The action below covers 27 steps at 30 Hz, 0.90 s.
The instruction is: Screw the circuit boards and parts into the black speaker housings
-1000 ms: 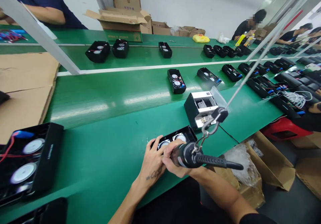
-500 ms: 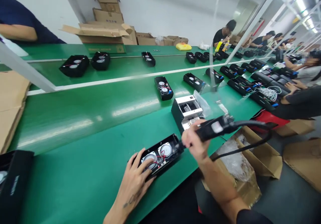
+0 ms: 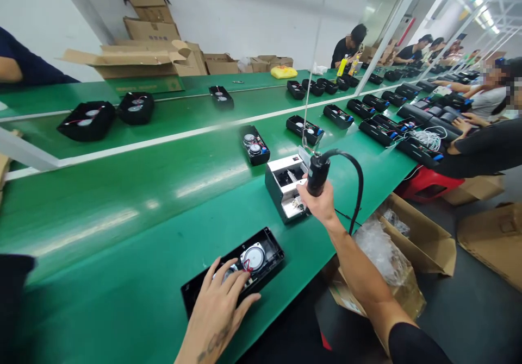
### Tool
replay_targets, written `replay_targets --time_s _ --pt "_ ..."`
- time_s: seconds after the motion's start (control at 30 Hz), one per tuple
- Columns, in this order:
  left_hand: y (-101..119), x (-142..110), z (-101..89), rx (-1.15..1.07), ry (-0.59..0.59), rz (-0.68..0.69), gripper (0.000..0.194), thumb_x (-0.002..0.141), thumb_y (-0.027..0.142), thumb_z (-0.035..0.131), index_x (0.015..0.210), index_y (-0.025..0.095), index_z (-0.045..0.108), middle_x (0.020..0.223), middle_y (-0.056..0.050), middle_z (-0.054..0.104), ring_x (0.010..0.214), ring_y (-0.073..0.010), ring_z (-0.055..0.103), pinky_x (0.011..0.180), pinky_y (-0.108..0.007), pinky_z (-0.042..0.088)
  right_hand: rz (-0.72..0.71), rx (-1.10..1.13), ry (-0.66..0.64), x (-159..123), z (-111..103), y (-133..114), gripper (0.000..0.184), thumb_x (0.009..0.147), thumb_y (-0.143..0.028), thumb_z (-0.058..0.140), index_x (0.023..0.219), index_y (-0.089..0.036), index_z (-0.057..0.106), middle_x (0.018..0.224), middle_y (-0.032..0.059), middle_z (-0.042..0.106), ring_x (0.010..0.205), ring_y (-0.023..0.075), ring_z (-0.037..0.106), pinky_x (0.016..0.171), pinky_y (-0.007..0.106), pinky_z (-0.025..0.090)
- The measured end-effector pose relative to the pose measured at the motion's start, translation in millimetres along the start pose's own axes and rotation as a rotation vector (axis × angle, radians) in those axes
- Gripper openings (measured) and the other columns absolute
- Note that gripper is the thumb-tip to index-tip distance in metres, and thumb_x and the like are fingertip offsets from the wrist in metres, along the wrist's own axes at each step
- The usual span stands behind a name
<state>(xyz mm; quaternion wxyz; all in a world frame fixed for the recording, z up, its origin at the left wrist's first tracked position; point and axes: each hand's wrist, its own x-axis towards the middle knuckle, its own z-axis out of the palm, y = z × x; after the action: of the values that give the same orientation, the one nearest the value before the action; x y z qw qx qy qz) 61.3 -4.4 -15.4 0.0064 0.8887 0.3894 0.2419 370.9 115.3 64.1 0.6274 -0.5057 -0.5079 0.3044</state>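
Observation:
My left hand (image 3: pixel 223 299) lies over a black speaker housing (image 3: pixel 271 243), fingers stretched out and apart. Inside the housing a round speaker driver (image 3: pixel 253 258) with red wires shows; my fingers partly cover a second one. My right hand (image 3: pixel 320 198) is closed around a black electric screwdriver (image 3: pixel 317 175) hanging on a cord. It holds the tool upright over a screw feeder (image 3: pixel 274 190) with a white top. The screwdriver's tip is hidden behind my hand.
Further speaker housings (image 3: pixel 255 145) stand on the green conveyor (image 3: pixel 163 184) behind the worktable. Cardboard boxes (image 3: pixel 424 242) with plastic bags sit on the floor at right. A co-worker's arm (image 3: pixel 481 141) reaches in from the right. Part of a dark object (image 3: pixel 16 277) shows at left.
My right hand has lifted the screwdriver off the housing's right end to over the feeder, turning it upright. My left hand's fingers have loosened over the housing. The view has shifted right.

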Motion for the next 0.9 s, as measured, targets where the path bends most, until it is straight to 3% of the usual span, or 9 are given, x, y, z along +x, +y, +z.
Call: replay_targets --time_s 0.17,0.37,0.47,0.63,0.9 --pt "10 -1 6.3 0.023 -0.057 -0.032 0.024 0.107 0.043 0.062 0.118 0.024 0.073 0.098 -0.002 0.084 0.114 -0.0311 0.074 0.131 -0.060 0.037 0.059 0.329 -0.084 -53 11 -19 0.035 0.093 -0.041 0.080 0.115 -0.027 0.056 0.054 -0.0150 0.049 0.035 0.0101 0.042 0.040 0.026 0.038" --pt "9 1 2.6 0.013 -0.070 -0.012 0.022 0.110 0.032 0.056 0.117 0.027 0.077 0.094 0.002 0.085 0.108 -0.0244 0.077 0.138 -0.056 0.028 -0.051 0.542 -0.204 -108 50 -29 0.030 0.102 -0.044 0.072 0.119 -0.035 0.049 0.058 -0.0155 0.046 0.032 0.0093 0.037 0.034 0.022 0.034" --pt "8 2 1.7 0.006 -0.078 -0.011 0.022 0.110 0.031 0.058 0.117 0.025 0.078 0.092 0.002 0.085 0.108 -0.0242 0.077 0.139 -0.056 0.026 -0.062 0.529 -0.274 -116 63 -24 0.029 0.104 -0.040 0.069 0.123 -0.033 0.047 0.059 -0.0147 0.049 0.033 0.0101 0.040 0.036 0.023 0.036" --pt "9 4 -0.6 -0.002 -0.096 -0.011 0.026 0.109 0.030 0.058 0.124 0.025 0.078 0.100 -0.002 0.085 0.110 -0.0243 0.076 0.138 -0.055 0.029 -0.104 0.454 -0.279 -122 70 -14 0.030 0.102 -0.030 0.069 0.126 -0.031 0.049 0.062 -0.0132 0.052 0.039 0.0106 0.046 0.044 0.025 0.043" --pt "9 4 -2.3 0.016 -0.114 -0.002 0.028 0.112 0.032 0.054 0.126 0.027 0.077 0.104 -0.001 0.085 0.111 -0.0242 0.075 0.138 -0.056 0.025 -0.003 0.383 -0.295 -129 71 -3 0.032 0.098 -0.040 0.074 0.118 -0.031 0.051 0.060 -0.0118 0.051 0.046 0.0142 0.053 0.048 0.028 0.047"
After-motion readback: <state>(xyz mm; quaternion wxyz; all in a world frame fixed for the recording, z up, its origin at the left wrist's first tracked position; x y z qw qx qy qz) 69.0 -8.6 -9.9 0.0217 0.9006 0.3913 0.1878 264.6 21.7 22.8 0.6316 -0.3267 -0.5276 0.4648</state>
